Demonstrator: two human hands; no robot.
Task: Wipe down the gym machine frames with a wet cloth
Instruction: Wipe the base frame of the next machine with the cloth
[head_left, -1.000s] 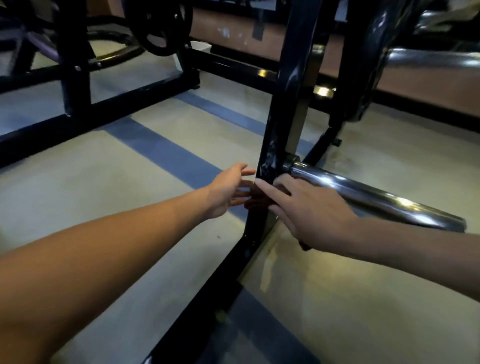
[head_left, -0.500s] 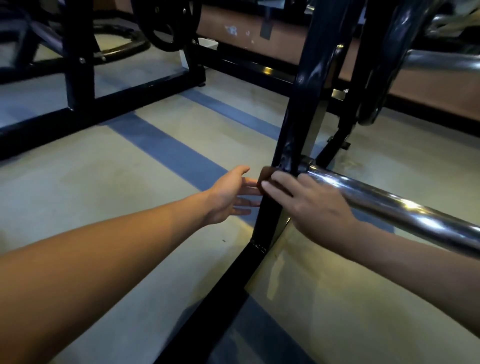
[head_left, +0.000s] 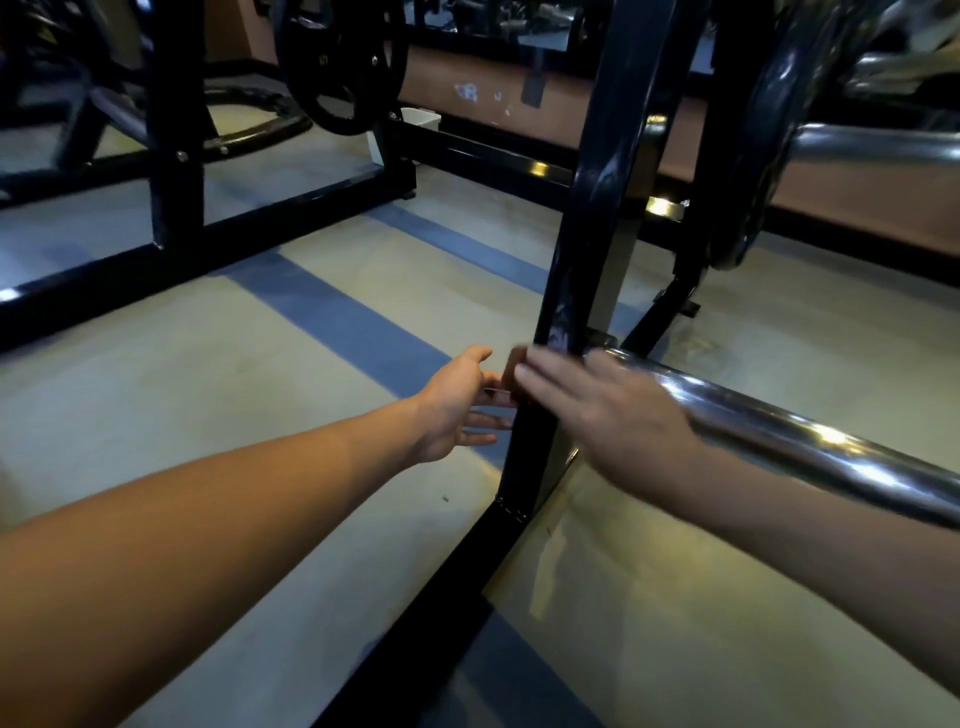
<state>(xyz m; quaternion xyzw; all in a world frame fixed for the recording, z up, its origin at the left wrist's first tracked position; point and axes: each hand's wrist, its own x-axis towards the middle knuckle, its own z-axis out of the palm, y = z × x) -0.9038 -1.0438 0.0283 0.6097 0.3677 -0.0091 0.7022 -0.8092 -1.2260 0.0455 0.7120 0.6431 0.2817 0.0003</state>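
Observation:
A black upright post (head_left: 597, 208) of the gym machine frame rises from a black floor beam (head_left: 415, 613). A small brown cloth (head_left: 511, 366) shows at the post's left edge, level with the chrome bar joint. My right hand (head_left: 597, 410) lies across the post with straight fingers pressing on the cloth; it is blurred. My left hand (head_left: 457, 410) reaches in from the left with fingers extended, fingertips at the post beside the cloth. Most of the cloth is hidden under my right fingers.
A chrome bar (head_left: 779, 431) juts from the post toward the right edge. Another black frame (head_left: 176, 156) with a weight plate (head_left: 343, 62) stands at the back left. A white bin (head_left: 415, 124) sits by the far wall. Grey floor with blue stripes (head_left: 332, 317) lies between the machines.
My right hand and the cloth have slid a little way up the post, from below the chrome bar joint to level with it. My left hand stays beside the post.

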